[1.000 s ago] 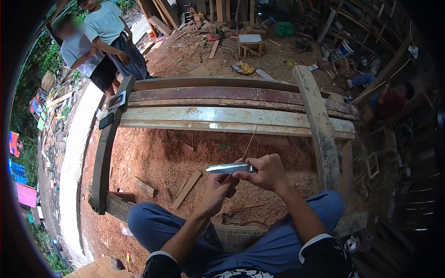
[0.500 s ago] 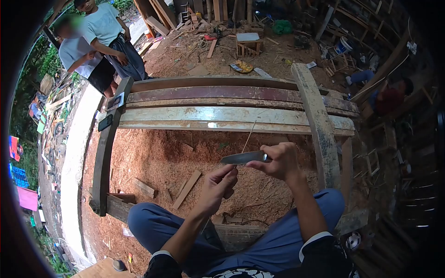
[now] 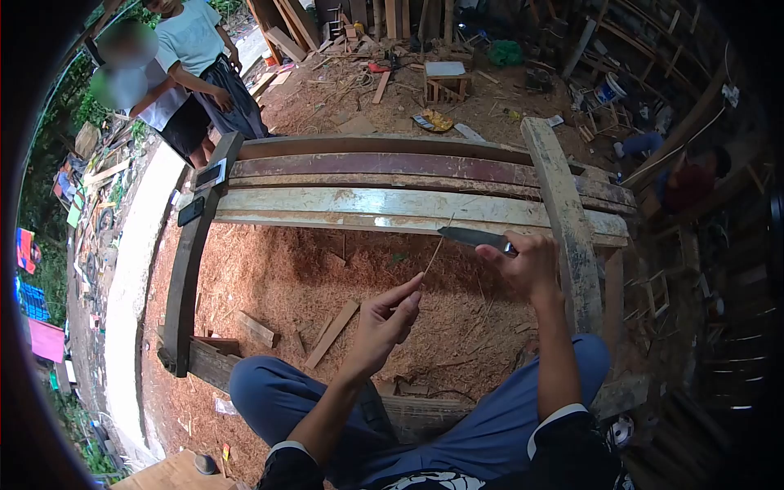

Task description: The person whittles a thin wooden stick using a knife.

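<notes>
- Shavings-covered ground (image 3: 278, 286) fills mid-frame; drop the stick (image 3: 434, 251) and we could lose it there.
- Left of frame: phone (image 3: 190, 211) lies on the side timber (image 3: 181, 286); a knock to the frame could tip it off.
- Centre: our left hand (image 3: 388, 322) pinches the stick, angled upward; too much blade force could snap it.
- Right of centre: our right hand (image 3: 527, 265) grips the knife (image 3: 475, 237), tip by the stick, contact unclear; a slip leftward could cut the left hand.

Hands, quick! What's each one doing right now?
Left hand: closed, pinching a thin stick.
Right hand: closed, holding a knife.
</notes>
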{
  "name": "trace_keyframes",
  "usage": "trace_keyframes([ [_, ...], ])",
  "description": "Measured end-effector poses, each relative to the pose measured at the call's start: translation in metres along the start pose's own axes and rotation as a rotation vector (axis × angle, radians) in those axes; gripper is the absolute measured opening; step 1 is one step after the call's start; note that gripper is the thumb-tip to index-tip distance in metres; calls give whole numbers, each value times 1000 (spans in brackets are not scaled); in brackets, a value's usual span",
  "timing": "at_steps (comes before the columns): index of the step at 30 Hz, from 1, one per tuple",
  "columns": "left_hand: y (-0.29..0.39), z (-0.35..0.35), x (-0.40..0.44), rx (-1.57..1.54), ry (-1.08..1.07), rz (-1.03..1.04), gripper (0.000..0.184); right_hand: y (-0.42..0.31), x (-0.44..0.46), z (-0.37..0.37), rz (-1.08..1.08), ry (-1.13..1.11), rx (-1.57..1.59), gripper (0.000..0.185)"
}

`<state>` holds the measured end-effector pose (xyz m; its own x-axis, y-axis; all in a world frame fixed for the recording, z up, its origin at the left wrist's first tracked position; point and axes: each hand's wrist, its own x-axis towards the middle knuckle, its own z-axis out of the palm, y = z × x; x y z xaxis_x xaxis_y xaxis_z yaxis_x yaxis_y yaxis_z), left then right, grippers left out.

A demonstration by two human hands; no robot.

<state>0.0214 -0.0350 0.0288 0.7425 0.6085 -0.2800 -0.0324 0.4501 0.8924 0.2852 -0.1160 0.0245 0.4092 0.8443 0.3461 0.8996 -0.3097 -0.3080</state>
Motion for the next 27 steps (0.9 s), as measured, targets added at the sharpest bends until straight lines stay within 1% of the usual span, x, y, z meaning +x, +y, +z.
trace_keyframes([
  [2, -1, -1, 0, 5, 3, 5, 42, 3, 2, -1, 44, 15, 38, 73],
  [5, -3, 1, 2, -7, 50, 14, 39, -2, 1, -5, 78, -13, -39, 71],
  [8, -3, 0, 2, 5, 61, 23, 39, 0, 0, -2, 78, 4, -80, 70],
  [11, -5, 0, -3, 249, 2, 53, 44, 15, 7, -12, 476, -54, 34, 70],
  [12, -4, 3, -6, 236, 52, 38, 39, 22, 9, -15, 381, 122, -140, 73],
  [15, -5, -3, -3, 81, 129, 35, 38, 21, 2, -21, 365, 115, 38, 74],
  [16, -8, -10, 1, 39, 127, 31, 37, 5, -2, -24, 346, 26, 131, 77],
  [17, -11, -11, 5, 33, 122, 42, 37, -1, -6, -14, 250, -27, 85, 80],
  [18, -12, -10, 6, 26, 120, 44, 37, -16, -8, -15, 230, -136, 104, 81],
  [19, -13, -10, 6, 20, 120, 44, 37, -26, -10, -9, 145, -160, 171, 80],
  [20, -11, -7, 6, 9, 118, 33, 37, -33, -12, -1, 61, -181, 239, 80],
  [23, -8, 5, 10, 22, 81, 18, 36, -37, -16, 23, -159, -179, 263, 74],
  [24, -12, 4, 11, 54, 54, 19, 36, -43, -16, 26, -201, -157, 327, 68],
  [27, -14, 4, 9, 80, 0, 27, 40, -61, -16, 27, -310, -155, 490, 62],
])
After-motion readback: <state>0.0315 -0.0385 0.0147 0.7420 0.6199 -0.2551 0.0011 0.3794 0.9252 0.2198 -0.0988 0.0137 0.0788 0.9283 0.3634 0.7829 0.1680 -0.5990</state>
